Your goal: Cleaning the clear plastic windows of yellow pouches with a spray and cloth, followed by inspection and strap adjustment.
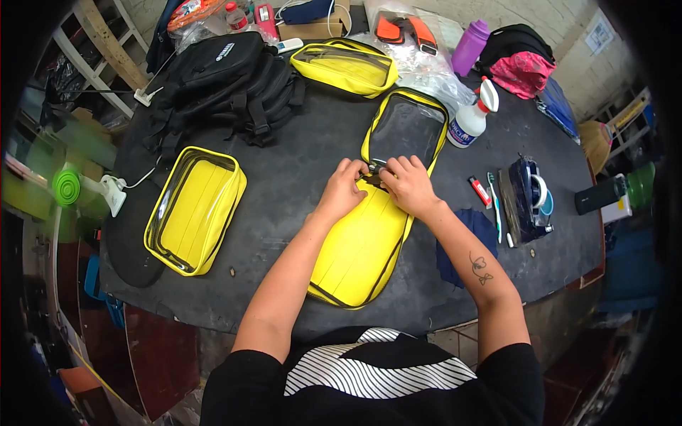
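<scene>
A yellow pouch with a clear lid (383, 199) lies opened flat in the middle of the dark table (284, 177). Its clear-windowed half points away from me and its yellow half points toward me. My left hand (343, 189) and my right hand (407, 184) meet at the fold between the two halves. Both pinch something small and dark there, apparently the zipper; fingers hide it.
A second yellow pouch (195, 209) lies at the left, a third (346, 66) at the back. Also on the table: a black backpack (227, 82), spray bottle (472, 117), purple bottle (470, 47), toothbrush (494, 202), small red tube (480, 192), dark blue case (529, 199), blue cloth (472, 234).
</scene>
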`<state>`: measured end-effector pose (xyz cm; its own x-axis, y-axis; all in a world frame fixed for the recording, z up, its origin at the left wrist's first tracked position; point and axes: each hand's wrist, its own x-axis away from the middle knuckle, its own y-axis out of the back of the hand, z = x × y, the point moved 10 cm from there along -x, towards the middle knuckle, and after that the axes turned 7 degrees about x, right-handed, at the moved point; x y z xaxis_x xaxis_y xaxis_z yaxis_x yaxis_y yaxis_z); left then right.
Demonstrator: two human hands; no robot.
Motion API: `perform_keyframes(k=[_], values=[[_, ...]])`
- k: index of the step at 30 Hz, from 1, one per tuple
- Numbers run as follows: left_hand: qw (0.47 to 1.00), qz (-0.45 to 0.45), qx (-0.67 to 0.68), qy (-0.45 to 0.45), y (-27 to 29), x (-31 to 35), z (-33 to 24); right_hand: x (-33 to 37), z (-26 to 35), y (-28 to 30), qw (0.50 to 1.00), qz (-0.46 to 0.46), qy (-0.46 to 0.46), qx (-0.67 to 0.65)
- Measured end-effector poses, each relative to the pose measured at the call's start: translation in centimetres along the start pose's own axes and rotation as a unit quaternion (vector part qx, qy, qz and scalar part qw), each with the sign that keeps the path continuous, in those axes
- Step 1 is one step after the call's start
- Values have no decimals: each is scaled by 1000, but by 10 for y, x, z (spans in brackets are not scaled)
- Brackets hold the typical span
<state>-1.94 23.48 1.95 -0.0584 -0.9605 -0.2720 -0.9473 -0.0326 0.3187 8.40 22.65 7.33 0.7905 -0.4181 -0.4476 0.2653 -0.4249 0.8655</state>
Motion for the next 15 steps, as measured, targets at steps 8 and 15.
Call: perform_keyframes(k=[8,15], values=[[1000,5,-11,4,0,1,-1,-1,-8,8,999,-28,-22,-37],[1000,6,-17,-4,-2,-1,-3,-6,1,4,1000,-21,15,-2]])
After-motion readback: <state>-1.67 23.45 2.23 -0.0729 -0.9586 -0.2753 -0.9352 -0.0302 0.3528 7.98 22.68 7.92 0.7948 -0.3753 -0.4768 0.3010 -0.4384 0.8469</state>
